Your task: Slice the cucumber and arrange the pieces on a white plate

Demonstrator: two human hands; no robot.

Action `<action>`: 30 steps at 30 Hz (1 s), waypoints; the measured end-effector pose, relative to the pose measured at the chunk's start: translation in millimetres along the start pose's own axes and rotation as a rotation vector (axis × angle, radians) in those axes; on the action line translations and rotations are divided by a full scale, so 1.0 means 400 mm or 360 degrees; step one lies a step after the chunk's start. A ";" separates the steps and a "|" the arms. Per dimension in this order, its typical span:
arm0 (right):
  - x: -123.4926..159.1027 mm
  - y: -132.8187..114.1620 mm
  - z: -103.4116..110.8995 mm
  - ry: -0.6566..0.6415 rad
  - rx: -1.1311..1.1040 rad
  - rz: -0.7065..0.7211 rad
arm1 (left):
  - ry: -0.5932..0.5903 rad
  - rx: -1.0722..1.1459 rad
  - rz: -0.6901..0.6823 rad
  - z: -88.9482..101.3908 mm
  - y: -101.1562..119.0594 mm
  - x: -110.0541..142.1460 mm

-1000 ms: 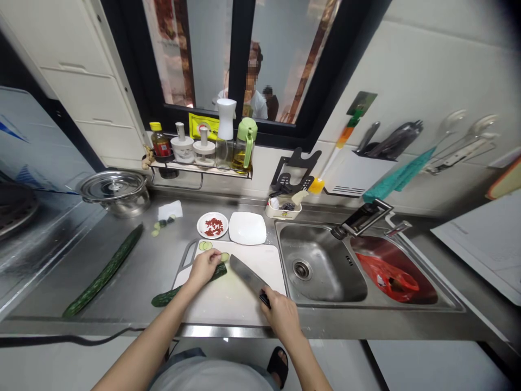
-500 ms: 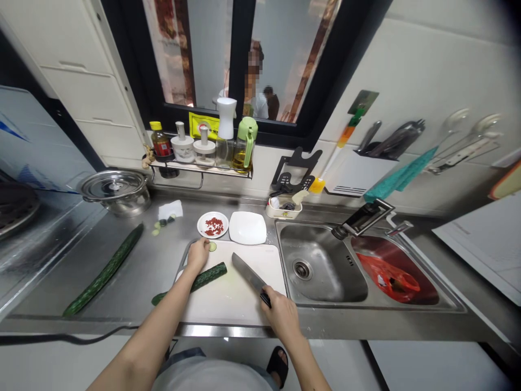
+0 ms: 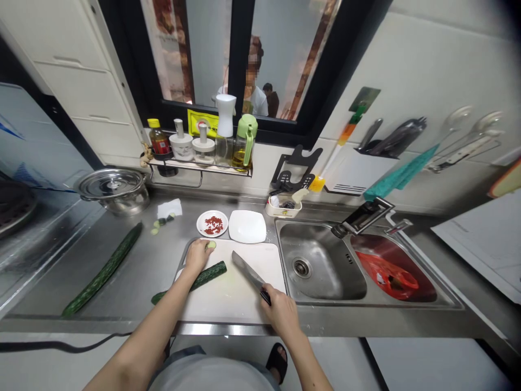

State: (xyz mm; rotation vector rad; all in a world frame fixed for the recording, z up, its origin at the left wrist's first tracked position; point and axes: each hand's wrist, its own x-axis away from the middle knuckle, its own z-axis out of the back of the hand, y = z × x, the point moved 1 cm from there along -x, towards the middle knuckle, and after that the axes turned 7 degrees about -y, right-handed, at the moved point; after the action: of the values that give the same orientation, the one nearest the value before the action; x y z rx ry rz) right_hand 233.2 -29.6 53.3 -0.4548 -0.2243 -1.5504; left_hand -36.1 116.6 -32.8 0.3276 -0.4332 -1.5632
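Note:
A white cutting board (image 3: 244,293) lies on the steel counter in front of me. A partly cut cucumber (image 3: 199,280) rests across its left half. My left hand (image 3: 197,255) sits at the board's far left corner, fingers curled over cucumber slices (image 3: 210,245). My right hand (image 3: 280,313) grips the black handle of a cleaver (image 3: 247,270), whose blade points up-left over the board, just right of the cucumber's cut end.
A whole cucumber (image 3: 105,269) lies on the counter at left, a lidded pot (image 3: 112,187) behind it. A small plate of red bits (image 3: 212,223) and an empty white plate (image 3: 247,226) stand behind the board. The sink (image 3: 321,266) is at right, a red bag (image 3: 388,273) in its second basin.
My left hand left the cucumber and moved to the board's far left corner, onto the slices. The cleaver stayed nearly still.

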 end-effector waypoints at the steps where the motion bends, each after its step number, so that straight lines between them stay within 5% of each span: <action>1: 0.000 0.000 -0.001 0.0010 -0.0003 -0.0001 | -0.0006 -0.0010 -0.0016 -0.004 -0.004 0.000; 21: -0.012 -0.014 -0.022 0.0004 -0.0078 0.0012 | 0.0081 0.0293 0.0086 0.007 -0.086 0.101; 30: -0.025 -0.046 -0.027 -0.0062 -0.0320 0.0090 | 0.0112 0.0373 -0.0062 0.016 -0.039 0.143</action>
State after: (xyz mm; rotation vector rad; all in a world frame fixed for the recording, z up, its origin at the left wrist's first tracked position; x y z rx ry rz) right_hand 213.1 -24.4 41.9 -0.6443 -0.0846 -1.5159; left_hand -55.3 60.0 -31.2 0.5725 -0.5592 -1.5362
